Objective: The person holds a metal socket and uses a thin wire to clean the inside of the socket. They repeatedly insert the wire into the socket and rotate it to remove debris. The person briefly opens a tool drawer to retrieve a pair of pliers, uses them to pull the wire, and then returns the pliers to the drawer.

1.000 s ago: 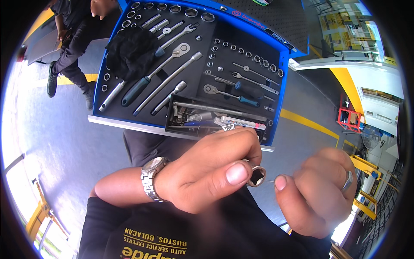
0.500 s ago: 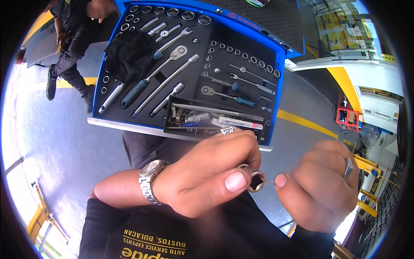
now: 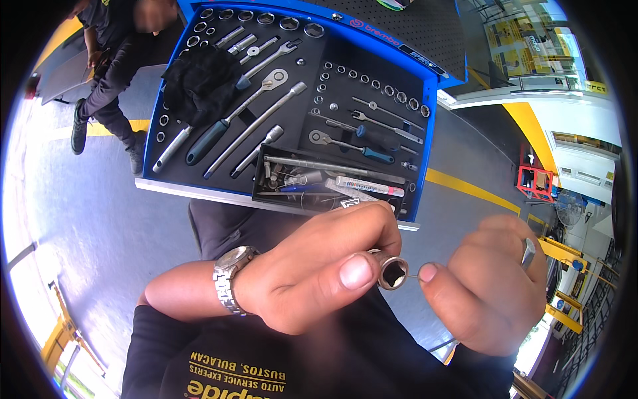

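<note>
Between the thumb and curled fingers of my left hand point(image 3: 312, 269) is a metal socket point(image 3: 401, 283), its hollow end facing right and up toward me. My right hand point(image 3: 485, 286) is closed in a pinch on a thin, wire-like piece point(image 3: 413, 276). That piece spans the small gap between my right thumb and the socket's rim; whether its tip touches the rim or enters the opening I cannot tell. Both hands are held in front of my body, just nearer than the drawer edge.
Ahead is a blue tool drawer point(image 3: 279, 199) with sockets, ratchets and extension bars in black foam. A black cloth point(image 3: 203, 86) lies on its left side. A black box point(image 3: 260, 189) of loose bits and a marker point(image 3: 369, 185) sits at the front. Another person point(image 3: 113, 86) is at far left.
My right hand has shifted slightly left, its fingers turning a little. The socket has tilted so more of its opening faces me. My left hand keeps its grip.
</note>
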### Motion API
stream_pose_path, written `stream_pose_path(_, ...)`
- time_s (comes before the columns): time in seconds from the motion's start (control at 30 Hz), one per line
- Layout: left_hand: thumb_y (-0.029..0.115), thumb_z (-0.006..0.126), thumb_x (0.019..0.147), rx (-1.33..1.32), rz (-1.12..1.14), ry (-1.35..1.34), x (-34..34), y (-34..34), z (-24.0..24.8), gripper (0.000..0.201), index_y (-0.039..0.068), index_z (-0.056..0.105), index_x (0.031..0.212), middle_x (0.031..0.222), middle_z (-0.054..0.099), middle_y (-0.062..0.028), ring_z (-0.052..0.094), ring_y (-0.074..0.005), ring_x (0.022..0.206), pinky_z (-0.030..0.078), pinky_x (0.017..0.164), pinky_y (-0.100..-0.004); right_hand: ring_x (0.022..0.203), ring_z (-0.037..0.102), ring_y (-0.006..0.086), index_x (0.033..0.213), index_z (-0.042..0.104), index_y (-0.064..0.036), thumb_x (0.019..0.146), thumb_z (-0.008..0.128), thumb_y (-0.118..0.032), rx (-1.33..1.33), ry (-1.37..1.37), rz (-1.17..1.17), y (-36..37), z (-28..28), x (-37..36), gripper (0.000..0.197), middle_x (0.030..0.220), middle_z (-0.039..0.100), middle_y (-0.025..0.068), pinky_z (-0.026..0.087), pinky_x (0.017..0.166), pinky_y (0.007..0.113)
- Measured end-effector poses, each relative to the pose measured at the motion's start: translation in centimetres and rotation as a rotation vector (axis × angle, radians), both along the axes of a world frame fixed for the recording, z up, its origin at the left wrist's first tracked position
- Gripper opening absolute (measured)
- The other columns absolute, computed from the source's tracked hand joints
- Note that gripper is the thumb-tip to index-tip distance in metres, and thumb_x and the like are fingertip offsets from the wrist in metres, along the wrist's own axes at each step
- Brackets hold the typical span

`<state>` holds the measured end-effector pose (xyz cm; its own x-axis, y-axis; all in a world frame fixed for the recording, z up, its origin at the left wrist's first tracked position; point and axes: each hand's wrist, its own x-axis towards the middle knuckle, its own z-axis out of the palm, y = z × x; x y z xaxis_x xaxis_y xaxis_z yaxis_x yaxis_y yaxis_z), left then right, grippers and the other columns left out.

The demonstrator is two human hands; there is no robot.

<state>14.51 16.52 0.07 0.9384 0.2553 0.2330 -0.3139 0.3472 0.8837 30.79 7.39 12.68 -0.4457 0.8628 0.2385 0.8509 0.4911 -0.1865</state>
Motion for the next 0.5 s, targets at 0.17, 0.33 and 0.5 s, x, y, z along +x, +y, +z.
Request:
stream_pose_path(0.17, 0.042, 0.03, 0.103, -0.069, 0.061, -0.086, -0.1, -0.6, -0.5, 0.051, -0.004, 0.049, 0.094, 0.083, 0.049, -0.0146, 0.048, -0.0279, 0.073, 0.04, 0.071, -0.0374, 0.055, 0.046, 0.0187, 0.09, 0.062, -0.0032, 0.062, 0.072, -0.008, 0.156, -0.014, -0.076, -1.0, -0.6, -1.5, 0.03, 0.075, 0.05, 0.0054, 0.035, 0.048, 0.033)
stream_pose_path(0.33, 0.065, 0.02, 0.098, -0.047, -0.03, 0.014, -0.2, -0.7, 0.0, 0.071, 0.0, 0.048, 0.097, 0.088, 0.048, -0.0114, 0.044, -0.0205, 0.08, 0.038, 0.076, -0.0346, 0.06, 0.049, 0.0201, 0.095, 0.062, -0.0032, 0.065, 0.071, -0.005, 0.077, -0.103, -0.077, -2.4, 0.1, -1.3, 0.031, 0.079, 0.051, 0.0059, 0.039, 0.051, 0.036)
stream_pose_path(0.5, 0.066, 0.02, 0.097, -0.048, -0.017, 0.043, -0.4, -0.8, 0.0, 0.071, 0.001, 0.048, 0.098, 0.089, 0.048, -0.0112, 0.043, -0.0201, 0.081, 0.037, 0.077, -0.0346, 0.063, 0.051, 0.0215, 0.097, 0.063, -0.0031, 0.068, 0.07, -0.003, 0.064, -0.206, -0.043, -2.8, 0.2, -1.5, 0.03, 0.081, 0.051, 0.0061, 0.042, 0.055, 0.038)
